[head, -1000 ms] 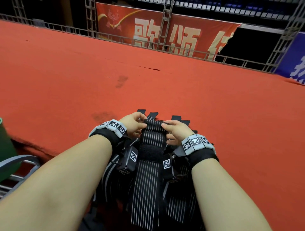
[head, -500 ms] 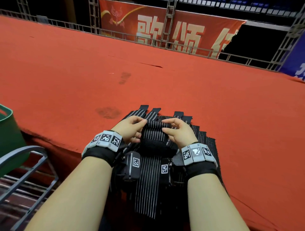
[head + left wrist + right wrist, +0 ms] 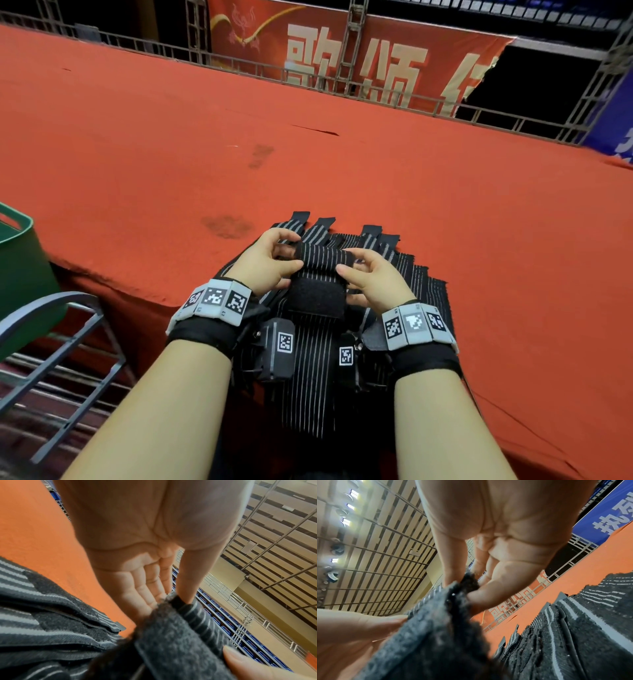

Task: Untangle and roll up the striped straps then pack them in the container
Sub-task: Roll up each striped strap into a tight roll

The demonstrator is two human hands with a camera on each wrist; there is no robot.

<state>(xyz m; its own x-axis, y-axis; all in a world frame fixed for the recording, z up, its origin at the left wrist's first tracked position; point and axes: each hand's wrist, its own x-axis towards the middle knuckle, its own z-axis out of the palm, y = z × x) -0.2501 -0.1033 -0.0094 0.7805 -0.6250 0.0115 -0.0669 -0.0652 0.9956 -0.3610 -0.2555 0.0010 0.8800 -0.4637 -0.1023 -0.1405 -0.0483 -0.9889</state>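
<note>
At far left I see a green container (image 3: pixel 20 274) standing beside a grey metal chair frame (image 3: pixel 58 329), well apart from the work. The red-covered table (image 3: pixel 342 164) carries a pile of striped straps (image 3: pixel 421 284) at its near edge, their black tabs fanned away from me. My left hand (image 3: pixel 270 263) sits at the left end of the strap roll (image 3: pixel 323 258); thumb and fingertips pinch that end, as the left wrist view confirms, with the thumb (image 3: pixel 187 582) pressed on the rolled edge. The roll lies crosswise between both hands, raised just above the pile, with its unrolled tail, bearing a black fuzzy patch (image 3: pixel 317 298), running back toward me over the table edge. My right hand (image 3: pixel 373 277) closes on the right end, fingers curled about it; the right wrist view shows the fingertips (image 3: pixel 477 599) dug into the fuzzy fabric. At far right, a blue banner (image 3: pixel 613 120) hangs behind the railing.
</note>
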